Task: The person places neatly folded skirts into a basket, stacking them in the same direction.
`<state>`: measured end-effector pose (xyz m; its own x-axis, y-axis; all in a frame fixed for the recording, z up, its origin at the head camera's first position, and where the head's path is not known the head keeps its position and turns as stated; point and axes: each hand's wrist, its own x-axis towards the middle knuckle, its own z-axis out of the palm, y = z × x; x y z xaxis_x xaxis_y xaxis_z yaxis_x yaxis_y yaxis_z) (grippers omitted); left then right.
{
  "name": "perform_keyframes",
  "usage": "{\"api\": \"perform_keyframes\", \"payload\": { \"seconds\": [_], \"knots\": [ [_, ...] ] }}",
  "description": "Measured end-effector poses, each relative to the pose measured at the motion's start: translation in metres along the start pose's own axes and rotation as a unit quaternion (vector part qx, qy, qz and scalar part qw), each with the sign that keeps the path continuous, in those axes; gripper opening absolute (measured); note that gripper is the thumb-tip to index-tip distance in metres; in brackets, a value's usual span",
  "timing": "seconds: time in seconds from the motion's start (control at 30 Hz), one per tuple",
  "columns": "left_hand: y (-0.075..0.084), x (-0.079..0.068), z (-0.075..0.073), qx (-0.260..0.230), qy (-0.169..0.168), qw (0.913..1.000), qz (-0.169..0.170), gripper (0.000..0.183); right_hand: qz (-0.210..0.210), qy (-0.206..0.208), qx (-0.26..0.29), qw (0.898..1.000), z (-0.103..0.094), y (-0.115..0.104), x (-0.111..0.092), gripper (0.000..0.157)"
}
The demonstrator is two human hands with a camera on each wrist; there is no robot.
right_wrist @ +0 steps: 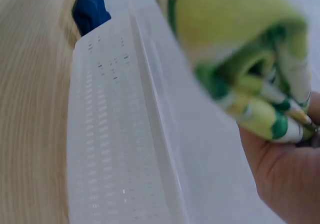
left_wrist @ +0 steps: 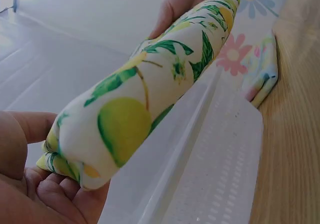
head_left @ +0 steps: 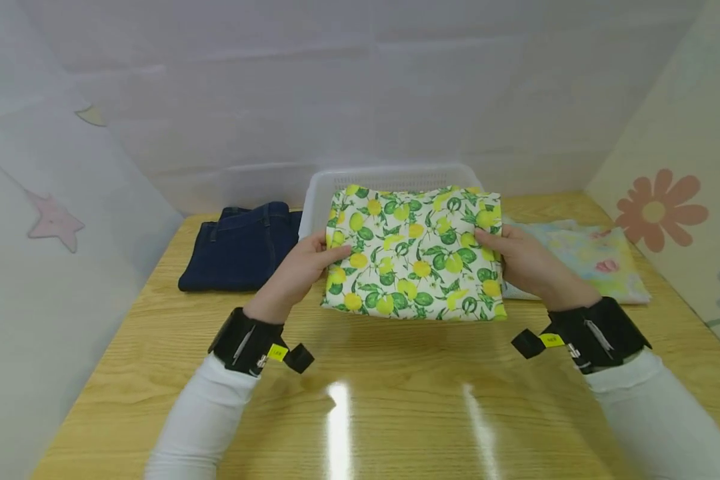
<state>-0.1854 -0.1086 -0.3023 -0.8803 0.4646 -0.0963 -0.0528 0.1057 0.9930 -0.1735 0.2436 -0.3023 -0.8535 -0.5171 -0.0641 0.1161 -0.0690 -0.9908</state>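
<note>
A folded cloth printed with lemons and green leaves is held up between both hands in the head view. My left hand grips its left edge, thumb on top and fingers underneath. On the opposite edge, my right hand pinches it the same way. Several folded layers show at the cloth's end in the right wrist view. Behind and below the cloth stands a white plastic basket with slotted walls; the cloth hides most of it in the head view.
Folded dark blue jeans lie on the wooden table left of the basket. To its right lies a folded pastel floral cloth. White walls rise behind and at the left, and a flower-patterned one at the right.
</note>
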Motion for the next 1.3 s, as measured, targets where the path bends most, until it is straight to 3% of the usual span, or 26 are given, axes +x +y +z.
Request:
{"api": "perform_keyframes", "payload": {
  "seconds": [0.13, 0.27, 0.5, 0.63, 0.87, 1.07, 1.3],
  "knots": [
    [0.005, 0.022, -0.004, 0.023, 0.049, 0.9986, -0.001, 0.046, 0.04, 0.072, -0.036, 0.996, 0.0, -0.01, 0.021, 0.04],
    [0.006, 0.038, -0.006, 0.017, 0.087, 0.9961, 0.009, 0.046, 0.043, 0.107, -0.061, 0.991, -0.004, -0.014, 0.038, 0.058],
    [0.008, 0.055, -0.003, 0.01, 0.111, 0.9934, 0.027, 0.044, 0.013, 0.154, -0.047, 0.987, -0.012, -0.017, 0.057, 0.054],
    [0.009, 0.064, -0.004, 0.032, 0.136, 0.9897, 0.032, 0.044, 0.004, 0.182, -0.04, 0.982, -0.013, -0.02, 0.066, 0.063],
    [0.0, 0.082, -0.007, 0.044, 0.175, 0.9818, 0.058, 0.041, 0.005, 0.228, -0.104, 0.968, -0.016, -0.022, 0.083, 0.062],
    [-0.015, 0.091, -0.009, 0.082, 0.186, 0.978, 0.048, 0.037, 0.023, 0.261, -0.175, 0.949, -0.018, -0.014, 0.089, 0.06],
    [-0.025, 0.095, -0.015, 0.183, 0.176, 0.9668, 0.03, 0.029, 0.064, 0.243, -0.237, 0.938, -0.03, 0.004, 0.095, 0.061]
  ]
}}
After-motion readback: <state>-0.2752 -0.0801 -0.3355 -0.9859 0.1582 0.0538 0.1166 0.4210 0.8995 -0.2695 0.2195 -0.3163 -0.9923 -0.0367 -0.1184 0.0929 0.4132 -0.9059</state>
